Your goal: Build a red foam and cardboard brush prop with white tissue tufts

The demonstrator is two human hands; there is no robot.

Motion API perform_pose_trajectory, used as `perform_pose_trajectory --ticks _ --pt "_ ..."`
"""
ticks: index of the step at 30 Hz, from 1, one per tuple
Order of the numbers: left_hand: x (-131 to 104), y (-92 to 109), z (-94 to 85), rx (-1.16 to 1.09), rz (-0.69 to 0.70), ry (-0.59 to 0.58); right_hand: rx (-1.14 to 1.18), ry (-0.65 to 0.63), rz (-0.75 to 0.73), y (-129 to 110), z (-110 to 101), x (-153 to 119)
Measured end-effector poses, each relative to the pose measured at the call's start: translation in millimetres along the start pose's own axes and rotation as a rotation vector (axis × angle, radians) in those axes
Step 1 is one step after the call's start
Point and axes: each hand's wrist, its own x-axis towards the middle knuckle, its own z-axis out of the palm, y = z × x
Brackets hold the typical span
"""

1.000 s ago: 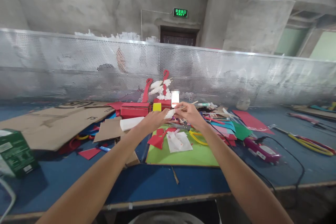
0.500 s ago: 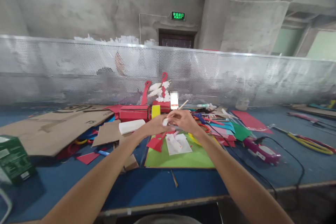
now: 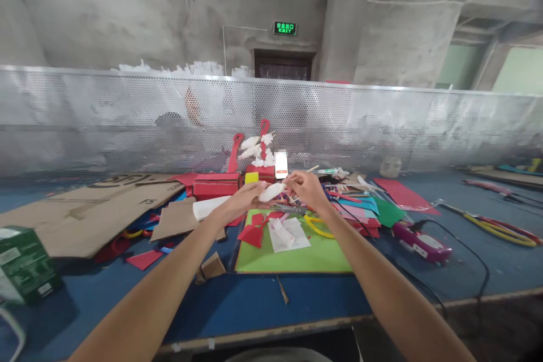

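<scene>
Between my hands is a white, oval, paper-like bundle [image 3: 271, 192] on a thin wooden stick [image 3: 314, 168]. The fingers of my left hand [image 3: 246, 198] are closed at the bundle's left end. At its right end, my right hand [image 3: 307, 189] pinches the stick, whose tip sticks out past the fingers. Below them lies a green board [image 3: 292, 263] bearing a white paper square [image 3: 299, 236], red scraps [image 3: 253, 232] and yellow-handled scissors [image 3: 319, 229]. Similar white bundles [image 3: 249, 150] rest by the red hook-topped pieces [image 3: 236, 153] against the metal screen.
Red boxes [image 3: 216, 185], a lit phone [image 3: 281, 164] and yellow tape [image 3: 251, 177] stand behind my hands. Cardboard [image 3: 85, 203] and a green box [image 3: 27, 263] lie left. Coloured sheets [image 3: 390, 212], a purple corded device [image 3: 424, 244] and yellow-handled pliers [image 3: 494, 226] are right. A perforated metal screen [image 3: 424, 130] edges the table.
My hands have moved apart slightly, the left one leftward and the right one rightward. The white bundle, mostly covered by fingers before, now shows lengthwise between them. The view shifted a little.
</scene>
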Motion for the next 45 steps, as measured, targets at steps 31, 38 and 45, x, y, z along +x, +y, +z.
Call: perform_pose_trajectory --ticks 31,38,45 --pt "-1.1 2.5 -12.2 1.508 0.158 0.262 0.225 -0.182 0.099 0.8 37.3 -6.7" --pt "-6.1 17.7 -79.5 1.425 -0.093 0.704 0.036 -0.19 0.026 -17.7 35.2 -14.1" --pt "35.7 32.0 -109.5 1.341 -0.181 0.694 -0.175 -0.242 -0.066 -20.8 29.3 -14.8"
